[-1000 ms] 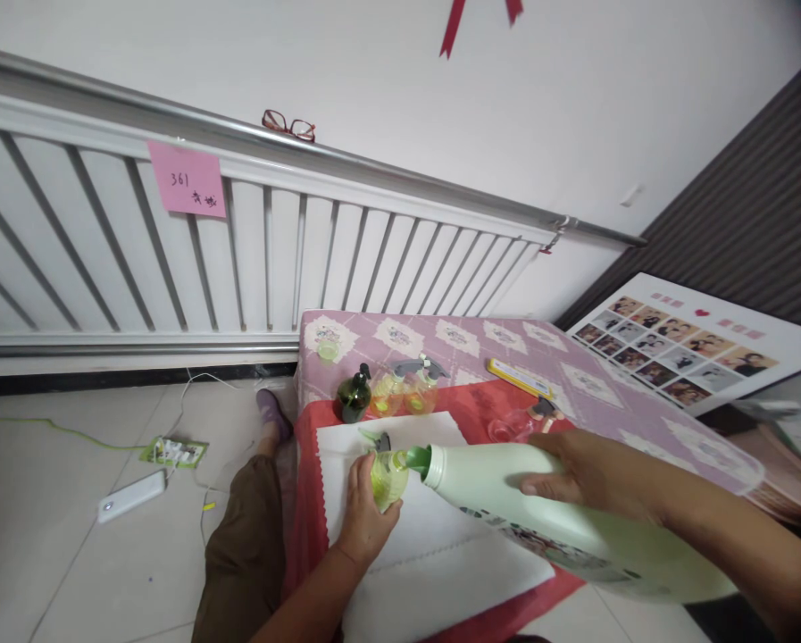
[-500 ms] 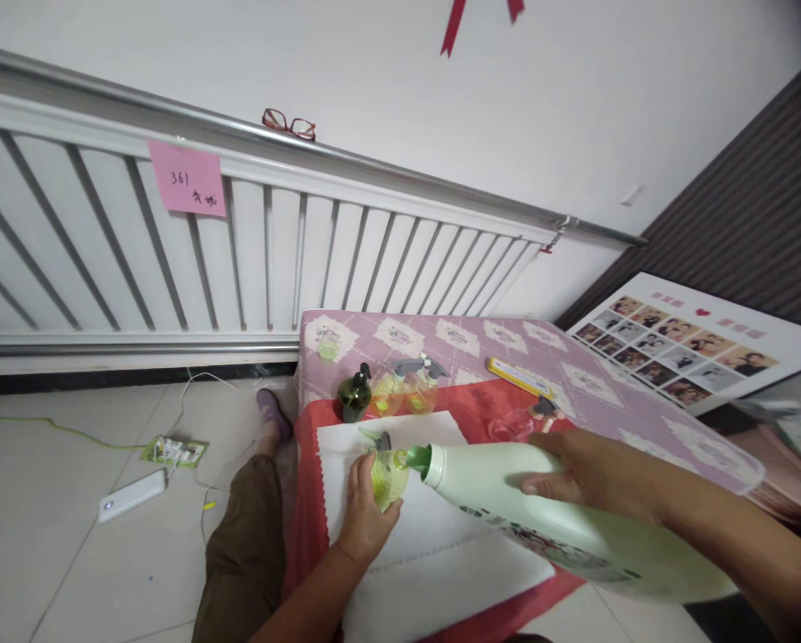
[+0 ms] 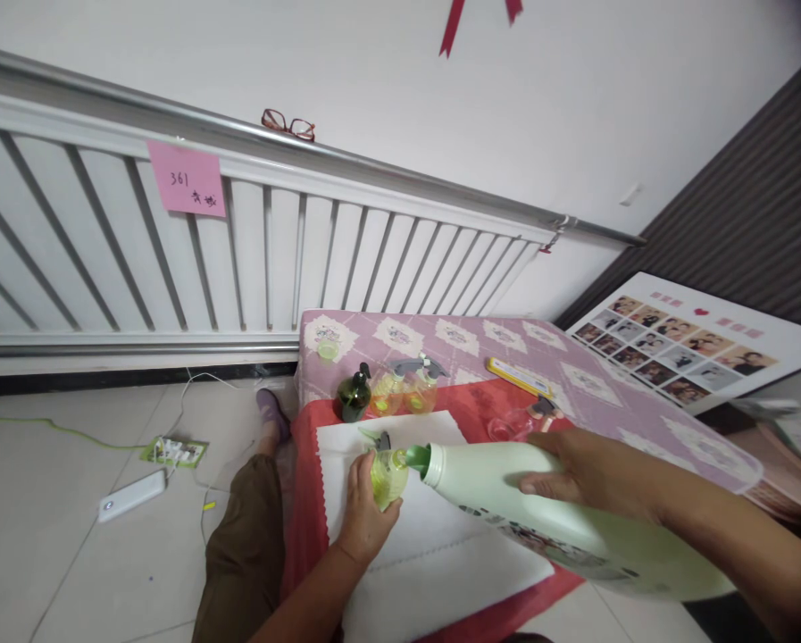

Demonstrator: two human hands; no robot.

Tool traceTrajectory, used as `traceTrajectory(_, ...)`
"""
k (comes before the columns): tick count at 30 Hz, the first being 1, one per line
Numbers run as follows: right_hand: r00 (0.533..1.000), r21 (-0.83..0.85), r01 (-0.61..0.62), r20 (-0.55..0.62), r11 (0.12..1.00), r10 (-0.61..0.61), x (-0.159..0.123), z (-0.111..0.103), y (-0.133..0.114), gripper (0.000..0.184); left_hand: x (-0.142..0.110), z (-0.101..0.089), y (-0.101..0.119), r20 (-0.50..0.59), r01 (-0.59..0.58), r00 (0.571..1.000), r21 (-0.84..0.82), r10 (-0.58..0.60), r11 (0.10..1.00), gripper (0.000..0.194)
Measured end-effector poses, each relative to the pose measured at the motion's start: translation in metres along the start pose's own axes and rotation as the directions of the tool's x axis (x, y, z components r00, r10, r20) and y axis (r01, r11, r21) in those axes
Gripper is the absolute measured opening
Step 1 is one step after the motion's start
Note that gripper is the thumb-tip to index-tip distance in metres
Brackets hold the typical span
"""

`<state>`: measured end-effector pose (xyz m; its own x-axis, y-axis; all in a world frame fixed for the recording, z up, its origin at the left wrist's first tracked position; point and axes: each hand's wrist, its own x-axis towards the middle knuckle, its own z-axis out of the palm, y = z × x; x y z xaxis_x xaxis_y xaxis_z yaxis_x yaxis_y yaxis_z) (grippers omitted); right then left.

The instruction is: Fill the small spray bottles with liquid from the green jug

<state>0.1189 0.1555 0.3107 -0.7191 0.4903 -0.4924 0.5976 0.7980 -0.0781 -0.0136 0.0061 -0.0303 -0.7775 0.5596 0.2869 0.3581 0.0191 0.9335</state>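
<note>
My left hand [image 3: 365, 513] is wrapped round a small clear yellow bottle [image 3: 389, 482], which stands on a white cloth [image 3: 440, 536]. Its neck meets the green spout of a large pale-green jug [image 3: 507, 478] lying tilted on its side. My right hand [image 3: 578, 473] grips the jug from above, thumb on the near side. Whether liquid flows between the two, I cannot tell. Just behind the small bottle lies a pump top [image 3: 382, 440] with a dark head. A dark green pump bottle [image 3: 354, 396] and two clear pump bottles [image 3: 420, 390] stand beyond the cloth.
A red cloth [image 3: 460, 404] lies beneath the white one on a purple patterned table cover [image 3: 433, 335]. A clear pink bottle [image 3: 511, 424] and a yellow packet [image 3: 519, 378] are to the right. Behind runs a white radiator [image 3: 346, 254]. A power strip [image 3: 174, 449] with cables sits on the floor.
</note>
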Motion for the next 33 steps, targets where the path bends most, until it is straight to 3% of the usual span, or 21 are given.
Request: traceTrajectory(33, 1.000, -0.025, -0.020, 0.021, 0.999, 0.021, -0.0018, -0.0025, -0.0046, 0.046, 0.0001, -0.0003, -0.0005, 0.014, -0.022, 1.000, 0.034, 0.022, 0.999, 0.081)
